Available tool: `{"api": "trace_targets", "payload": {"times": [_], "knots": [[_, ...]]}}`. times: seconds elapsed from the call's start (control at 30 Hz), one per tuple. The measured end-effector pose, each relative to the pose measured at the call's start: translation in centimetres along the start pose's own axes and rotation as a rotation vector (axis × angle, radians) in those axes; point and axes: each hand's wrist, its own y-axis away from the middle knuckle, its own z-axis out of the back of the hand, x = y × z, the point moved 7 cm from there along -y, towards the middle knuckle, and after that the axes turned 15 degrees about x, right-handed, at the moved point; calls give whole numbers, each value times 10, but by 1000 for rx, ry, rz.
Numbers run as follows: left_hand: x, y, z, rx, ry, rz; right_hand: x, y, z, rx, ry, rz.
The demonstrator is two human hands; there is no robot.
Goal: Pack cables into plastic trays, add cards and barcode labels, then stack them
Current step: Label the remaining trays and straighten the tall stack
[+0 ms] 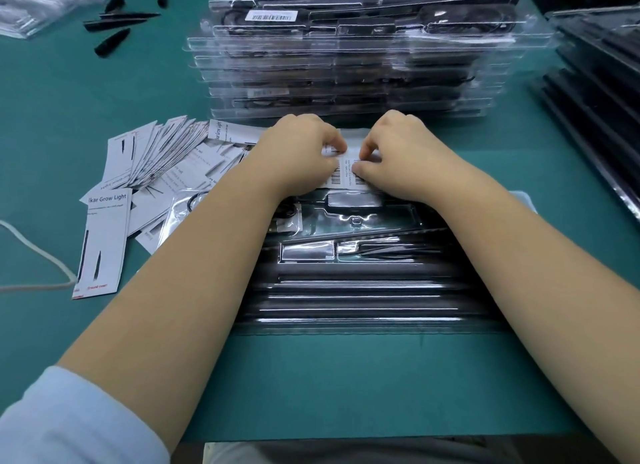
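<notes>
Reaching forward side by side, both bare forearms stretch across a clear plastic tray [346, 290] that lies on the green counter [329, 377] with black cables and parts seated in its moulded slots. The left hand [294, 152] is knuckles-up, its fingers curled down and pinching the near-left part of a white barcode label sheet [346, 173] that rests at the tray's far edge. The right hand [398, 155] mirrors it, thumb and forefinger pinched on the sheet just beside the left fingertips, the two hands almost touching. A pale sleeve [69, 418] is pushed up above the left elbow. Just beyond the hands rises a tall stack of packed trays [346, 58], the top one bearing a barcode label [272, 15]. To the left, printed cards [145, 159] lie fanned in a loose heap on the counter.
</notes>
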Motion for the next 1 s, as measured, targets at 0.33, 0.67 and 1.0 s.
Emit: {"api": "trace_targets", "payload": {"times": [0.33, 0.67, 1.0], "knots": [[1, 0, 0, 1, -6, 2, -6, -4, -5, 133, -100, -28], [1, -1, 0, -2, 1, -7, 5, 1, 2, 25, 73, -45], [2, -1, -1, -1, -1, -8, -3, -2, -4, 109, -75, -34]]}}
